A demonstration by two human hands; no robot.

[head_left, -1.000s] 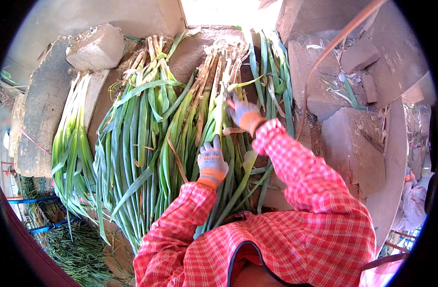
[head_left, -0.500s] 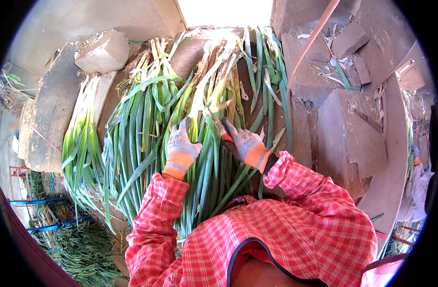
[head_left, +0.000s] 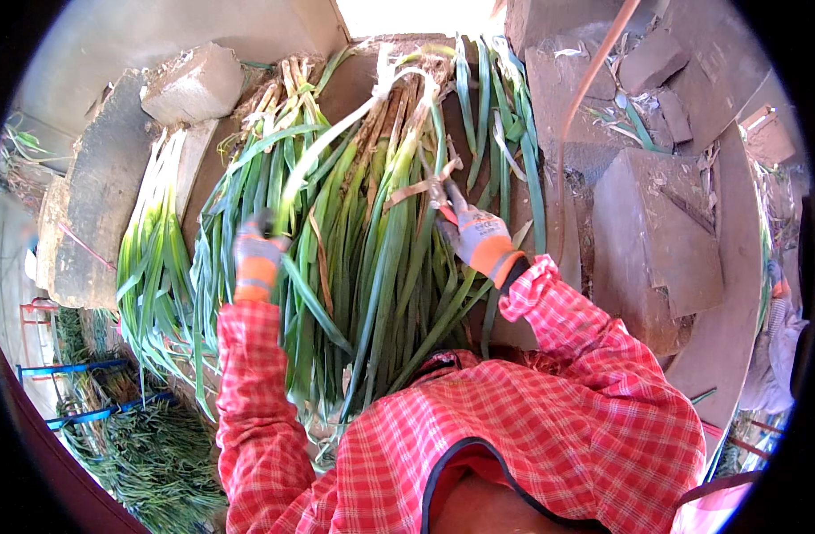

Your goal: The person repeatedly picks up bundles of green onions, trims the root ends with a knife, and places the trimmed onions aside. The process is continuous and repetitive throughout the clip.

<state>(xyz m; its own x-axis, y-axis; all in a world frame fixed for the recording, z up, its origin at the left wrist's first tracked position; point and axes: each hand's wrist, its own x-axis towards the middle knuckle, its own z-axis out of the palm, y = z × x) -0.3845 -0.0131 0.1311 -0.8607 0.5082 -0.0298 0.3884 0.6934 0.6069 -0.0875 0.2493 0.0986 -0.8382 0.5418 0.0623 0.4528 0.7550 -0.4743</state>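
- Firstly, at the left side of the pile point(head_left: 399, 240), to note the gloved left hand point(head_left: 258, 258): narrow, seemingly curled around one pale stalk point(head_left: 326, 148); rather blurred, so cannot tell the place of each finger.
- From left hand to root end: up and to the right, with the stalk reaching well away from the grip, toward the far end of the pile.
- Long axis of this stalk: slanted, passing over the upper left part of the pile; below, other stalks running mostly from far end to near end, with roots far and green tops near.
- Under the left hand, a green leaf point(head_left: 314, 303) slanting down and to the right; perhaps part of the same stalk, but cannot say surely.
- Nearer to the stalk: the left hand, by all appearance in contact. Farther: the right hand point(head_left: 472, 233), at the right side of the pile, well apart from it.
- In the right hand, also narrow: a tool point(head_left: 447, 212) with some red at the grip, directed away and slightly left, over the right part of the pile. Too small to tell its exact kind.
- Just beside the tool, a brown strip point(head_left: 416, 189) lying crosswise; cannot tell whether touching.
- Farther left, beyond the left hand: a smaller bunch point(head_left: 152, 227) with white ends, near a block point(head_left: 194, 84).
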